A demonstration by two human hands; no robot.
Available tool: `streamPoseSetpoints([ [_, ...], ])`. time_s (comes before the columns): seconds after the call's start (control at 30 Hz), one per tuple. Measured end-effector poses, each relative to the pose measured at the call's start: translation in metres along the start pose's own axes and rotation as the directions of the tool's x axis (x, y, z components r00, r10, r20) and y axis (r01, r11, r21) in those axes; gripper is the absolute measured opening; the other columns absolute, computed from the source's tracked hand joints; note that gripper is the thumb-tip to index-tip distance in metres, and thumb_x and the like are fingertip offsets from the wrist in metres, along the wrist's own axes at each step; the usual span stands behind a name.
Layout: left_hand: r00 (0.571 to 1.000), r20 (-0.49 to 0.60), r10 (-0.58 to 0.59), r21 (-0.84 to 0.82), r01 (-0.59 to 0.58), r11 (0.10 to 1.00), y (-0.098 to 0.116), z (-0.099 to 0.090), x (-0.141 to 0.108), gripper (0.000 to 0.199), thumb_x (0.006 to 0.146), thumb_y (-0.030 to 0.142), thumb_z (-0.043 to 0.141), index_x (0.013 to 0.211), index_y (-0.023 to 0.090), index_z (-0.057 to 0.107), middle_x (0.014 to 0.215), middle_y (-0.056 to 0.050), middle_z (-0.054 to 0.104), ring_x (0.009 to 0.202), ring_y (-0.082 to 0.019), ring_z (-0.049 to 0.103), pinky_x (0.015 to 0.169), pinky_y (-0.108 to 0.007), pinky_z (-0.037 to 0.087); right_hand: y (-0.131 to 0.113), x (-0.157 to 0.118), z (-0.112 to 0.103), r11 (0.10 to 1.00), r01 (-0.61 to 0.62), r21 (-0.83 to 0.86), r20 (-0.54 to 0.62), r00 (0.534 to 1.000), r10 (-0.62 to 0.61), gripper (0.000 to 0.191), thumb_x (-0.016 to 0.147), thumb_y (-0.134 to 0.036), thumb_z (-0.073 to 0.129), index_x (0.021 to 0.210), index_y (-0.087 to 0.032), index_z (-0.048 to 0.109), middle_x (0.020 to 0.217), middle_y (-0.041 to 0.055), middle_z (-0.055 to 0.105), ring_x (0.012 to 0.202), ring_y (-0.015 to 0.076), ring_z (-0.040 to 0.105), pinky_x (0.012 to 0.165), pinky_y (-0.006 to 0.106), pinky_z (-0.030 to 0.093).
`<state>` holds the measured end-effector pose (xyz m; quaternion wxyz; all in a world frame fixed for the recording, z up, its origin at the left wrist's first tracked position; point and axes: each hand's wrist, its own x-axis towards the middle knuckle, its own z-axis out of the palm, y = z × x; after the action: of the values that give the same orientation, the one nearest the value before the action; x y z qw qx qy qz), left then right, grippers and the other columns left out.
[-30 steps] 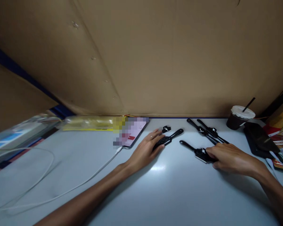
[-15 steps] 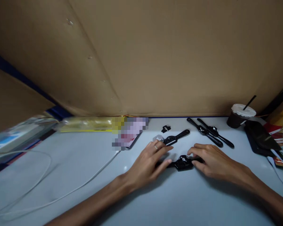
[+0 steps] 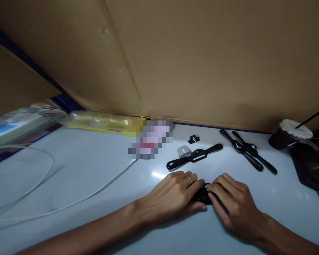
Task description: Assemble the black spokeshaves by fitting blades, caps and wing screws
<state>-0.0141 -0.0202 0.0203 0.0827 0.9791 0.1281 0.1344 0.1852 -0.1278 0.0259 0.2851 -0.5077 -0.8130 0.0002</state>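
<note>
Black tool (image 3: 201, 197) between two bare hands on the pale bench (image 3: 101, 156), head view. The tool lies at the near side of the work, directly between the hands; only its middle shows. Judged from this part and its near edge, the long axis runs roughly sideways, from one hand towards the other; both handle ends are hidden. The left hand (image 3: 172, 194) grasps the tool from its left, fingers over the far side and thumb along the near side. The right hand (image 3: 233, 205) comes in from the right, finger and thumb tips at a small silver screw (image 3: 207, 188) on the tool's middle. The right hand is thus the nearer to the screw; whether its grip is closed on the screw or merely rests against it cannot be told. Beyond the left knuckles lies a second tool (image 3: 177, 163), aslant, left end nearer the person and right end farther off; the left hand is the nearer to it. Just behind it are a metal plate (image 3: 184, 151) and, farther back, a small black cap (image 3: 193, 139). Farther right, two more tools (image 3: 255, 163) lie side by side, their far ends leaning left, well apart from both hands
</note>
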Motion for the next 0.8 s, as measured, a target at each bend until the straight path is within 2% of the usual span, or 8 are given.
streamPoseSetpoints([
  [0.13, 1.000, 0.002, 0.004, 0.009, -0.004, 1.000, 0.0040, -0.0018, 0.0008, 0.050, 0.105, 0.060, 0.039, 0.087, 0.019, 0.061, 0.076, -0.005, 0.064, 0.064, -0.019, 0.057, 0.056, -0.033, 0.040, -0.0014, 0.0018, 0.0024, 0.999, -0.030, 0.046, -0.017, 0.999, 0.031, 0.022, 0.098, -0.008, 0.045, 0.097, -0.014, 0.065, 0.081, 0.0066, 0.060, 0.075, 0.0195, 0.051, 0.067, 0.034, 0.044],
  [0.33, 0.998, 0.058, 0.036, 0.048, -0.039, 0.998, 0.0054, -0.0064, 0.0030, 0.036, 0.104, 0.047, 0.051, 0.082, 0.019, 0.060, 0.076, -0.003, 0.065, 0.063, -0.019, 0.057, 0.055, -0.034, 0.038, -0.0021, 0.0031, 0.0029, 0.994, -0.024, 0.106, 0.001, 1.000, 0.024, 0.023, 0.098, -0.007, 0.044, 0.101, -0.014, 0.066, 0.087, 0.0084, 0.061, 0.079, 0.0199, 0.052, 0.069, 0.035, 0.048],
  [0.53, 0.997, 0.023, 0.074, -0.032, -0.073, 0.997, 0.0020, -0.0057, 0.0012, 0.036, 0.106, 0.041, 0.046, 0.081, 0.019, 0.057, 0.072, -0.001, 0.061, 0.060, -0.016, 0.052, 0.054, -0.033, 0.034, -0.0035, 0.0016, 0.0047, 0.989, -0.025, 0.144, -0.014, 1.000, 0.027, 0.020, 0.098, -0.006, 0.047, 0.101, -0.011, 0.066, 0.089, 0.0081, 0.060, 0.079, 0.0189, 0.053, 0.069, 0.034, 0.049],
  [0.8, 0.990, 0.006, 0.138, -0.078, -0.138, 0.987, 0.0019, -0.0078, 0.0039, 0.041, 0.108, 0.043, 0.041, 0.078, 0.019, 0.055, 0.071, -0.001, 0.060, 0.059, -0.016, 0.052, 0.053, -0.033, 0.034, -0.0040, 0.0013, 0.0046, 0.995, 0.032, 0.095, -0.005, 0.999, -0.031, 0.019, 0.097, -0.004, 0.049, 0.093, -0.009, 0.067, 0.083, 0.0076, 0.061, 0.075, 0.0188, 0.050, 0.067, 0.034, 0.045],
])
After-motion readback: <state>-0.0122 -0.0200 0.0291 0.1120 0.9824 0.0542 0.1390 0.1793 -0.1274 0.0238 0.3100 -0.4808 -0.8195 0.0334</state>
